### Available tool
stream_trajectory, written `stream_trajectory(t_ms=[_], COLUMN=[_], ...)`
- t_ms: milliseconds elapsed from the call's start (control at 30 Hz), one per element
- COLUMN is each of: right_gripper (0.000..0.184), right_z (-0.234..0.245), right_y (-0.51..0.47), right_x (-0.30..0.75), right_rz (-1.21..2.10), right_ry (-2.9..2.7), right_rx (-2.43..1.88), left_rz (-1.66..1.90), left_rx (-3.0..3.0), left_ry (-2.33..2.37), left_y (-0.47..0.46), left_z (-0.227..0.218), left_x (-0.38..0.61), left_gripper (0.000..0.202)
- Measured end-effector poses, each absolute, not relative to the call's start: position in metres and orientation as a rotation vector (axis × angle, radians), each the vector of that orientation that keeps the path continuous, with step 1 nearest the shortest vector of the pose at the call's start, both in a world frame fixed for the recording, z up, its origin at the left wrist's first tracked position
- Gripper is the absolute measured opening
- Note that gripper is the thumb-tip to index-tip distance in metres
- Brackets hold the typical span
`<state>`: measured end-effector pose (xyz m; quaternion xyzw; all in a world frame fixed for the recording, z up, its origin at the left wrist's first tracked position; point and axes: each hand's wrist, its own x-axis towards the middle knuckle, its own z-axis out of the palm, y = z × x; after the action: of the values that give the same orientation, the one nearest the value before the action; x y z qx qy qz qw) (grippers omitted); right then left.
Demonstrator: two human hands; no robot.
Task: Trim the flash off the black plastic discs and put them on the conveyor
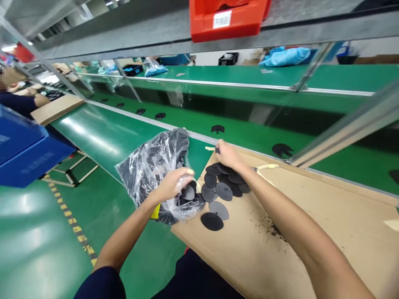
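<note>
My left hand (173,182) is closed on the edge of a clear plastic bag (137,166), which bulges with black parts. Beside the bag's mouth lies a loose pile of flat black oval discs (223,191) on the cardboard sheet (249,257). Beyond this pile, near the bench's metal edge, my right hand (229,154) has its fingers pressed together. A small dark piece shows at its fingertips, too hidden to name. Close by sticks out a strip of pale tape (210,148).
Across the metal rail runs a green belt (193,124) carrying several black parts. Dark crumbs (276,230) are scattered on the cardboard. An orange bin (229,29) hangs overhead. Blue boxes (28,145) stand at left, near another person's arm (40,100). A slanted post (343,128) rises at right.
</note>
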<state>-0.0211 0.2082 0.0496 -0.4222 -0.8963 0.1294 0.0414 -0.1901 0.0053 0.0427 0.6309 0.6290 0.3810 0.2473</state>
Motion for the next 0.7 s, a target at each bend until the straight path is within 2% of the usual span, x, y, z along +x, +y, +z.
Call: stream_trajectory(t_ms=[67,133,267,333,367,467,500,600,700], right_gripper=[0.031,0.036,0.032,0.033,0.034,0.034,0.032,0.024,0.025], right_z=[0.046,0.041,0.037,0.039,0.040,0.038,0.036,0.030,0.025], right_y=[0.212,0.210,0.195,0.185,0.179,0.158,0.150,0.128,0.115], right_x=[0.007,0.030,0.050,0.044,0.037,0.010,0.000,-0.031,-0.060], right_rz=[0.358,0.332,0.255,0.244,0.261,0.378,0.422,0.537,0.646], right_ry=[-2.752,-2.757,-2.730,-2.719,-2.728,-2.800,-2.822,-2.836,-2.787], right_rx=[-1.296,-1.306,-1.271,-1.191,-1.127,-0.858,-0.762,-0.545,-0.454], left_rz=[0.827,0.766,0.922,0.918,0.918,0.961,0.981,1.102,1.257], left_rx=[1.855,1.963,1.999,1.866,1.796,1.671,1.657,1.625,1.582], left_ry=[1.542,1.523,2.226,2.424,2.420,2.262,2.217,2.079,1.938], left_y=[0.014,0.021,0.027,0.028,0.029,0.036,0.039,0.050,0.059], left_z=[0.050,0.056,0.057,0.052,0.049,0.040,0.038,0.039,0.047], left_x=[-0.185,-0.187,-0.207,-0.218,-0.222,-0.229,-0.229,-0.231,-0.231], left_gripper=[0.038,0.049,0.058,0.065,0.062,0.024,0.019,0.028,0.034])
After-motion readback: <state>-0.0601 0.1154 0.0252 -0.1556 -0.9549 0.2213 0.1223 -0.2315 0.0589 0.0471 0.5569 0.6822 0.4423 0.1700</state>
